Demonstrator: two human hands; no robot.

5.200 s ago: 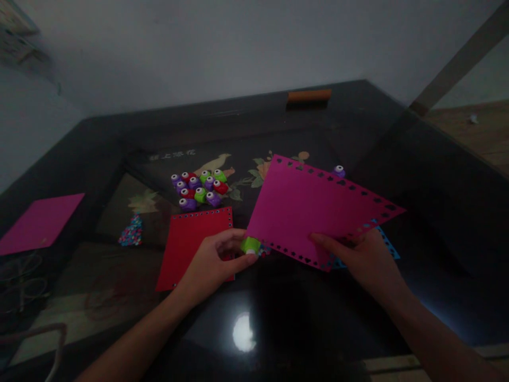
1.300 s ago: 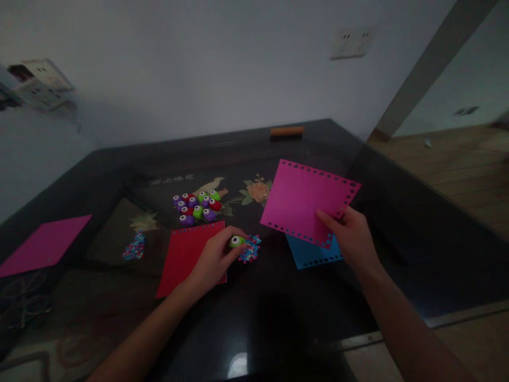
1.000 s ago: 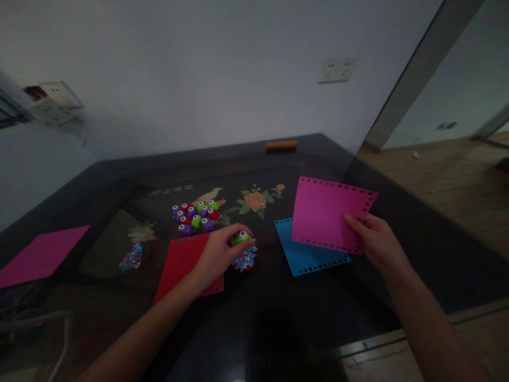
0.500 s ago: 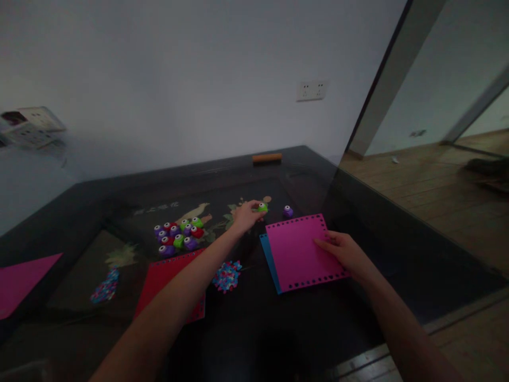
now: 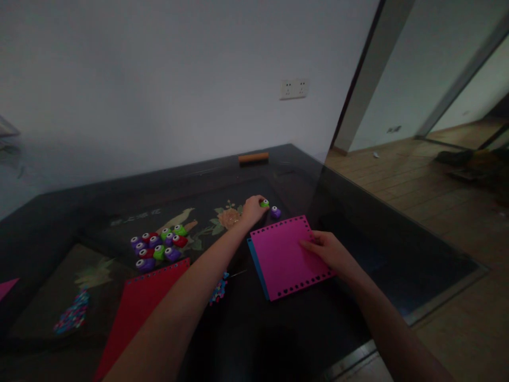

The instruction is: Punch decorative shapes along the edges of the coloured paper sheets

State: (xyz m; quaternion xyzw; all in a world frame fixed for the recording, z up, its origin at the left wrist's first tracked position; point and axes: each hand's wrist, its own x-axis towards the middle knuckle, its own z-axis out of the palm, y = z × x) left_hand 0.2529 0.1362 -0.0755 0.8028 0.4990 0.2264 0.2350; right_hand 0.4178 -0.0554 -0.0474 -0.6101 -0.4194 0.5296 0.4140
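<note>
My left hand (image 5: 253,210) is closed around a small green craft punch (image 5: 265,203) with a white eye on top, at or just above the tabletop. Just right of it stands a purple craft punch (image 5: 275,213), apart from my fingers. My right hand (image 5: 332,253) grips the right side of a square pink paper (image 5: 280,254), thumb on its upper face; the fingers' undersides are hidden. Small punched shapes line the paper's top and bottom edges. A blue sheet (image 5: 257,268) peeks out from under its left side.
Several red, green and purple punches (image 5: 159,251) cluster at the left, behind a red sheet (image 5: 139,302) partly covered by my left forearm. Confetti piles (image 5: 74,312) lie on the dark table (image 5: 310,323). An orange-brown bar (image 5: 253,157) lies near the wall.
The view has swung right, so things sit further left. My left hand, holding the green punch, has come closer to the purple one. My right hand keeps its grip on the pink paper.
</note>
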